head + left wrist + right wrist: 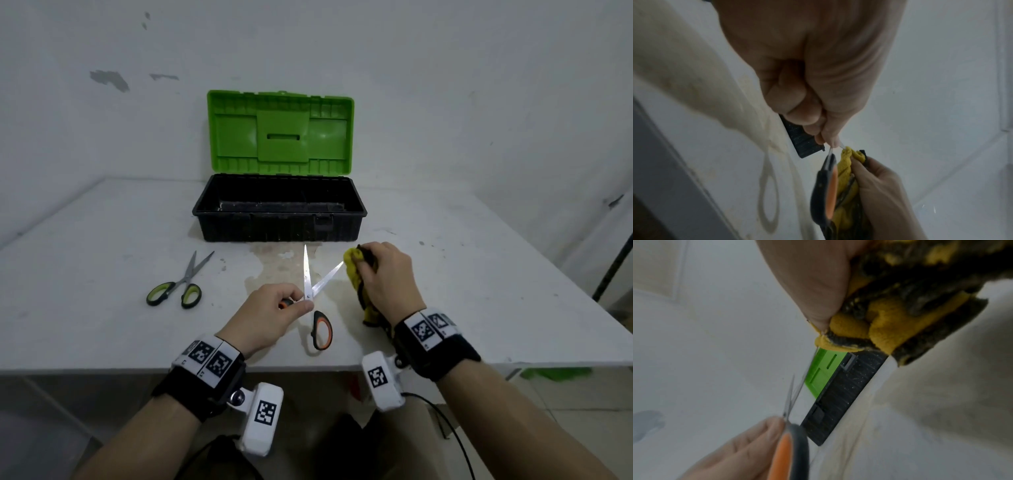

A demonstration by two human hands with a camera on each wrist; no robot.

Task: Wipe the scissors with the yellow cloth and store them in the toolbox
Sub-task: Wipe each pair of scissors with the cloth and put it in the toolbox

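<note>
Head view: left hand pinches orange scissors; right hand clutches yellow cloth at blade tip.

Bare workroom, chipped white wall, stained white table, open toolbox

Two pairs of scissors, one orange-handled and one green-handled, one yellow cloth, one toolbox, and two hands, left and right.

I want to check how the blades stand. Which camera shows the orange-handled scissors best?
The head view: the orange-handled scissors appear whole, blades spread open, one tip at the yellow cloth. The left wrist view shows mainly one handle loop, the blades almost hidden. The right wrist view shows blurred blades and part of a handle.
</note>
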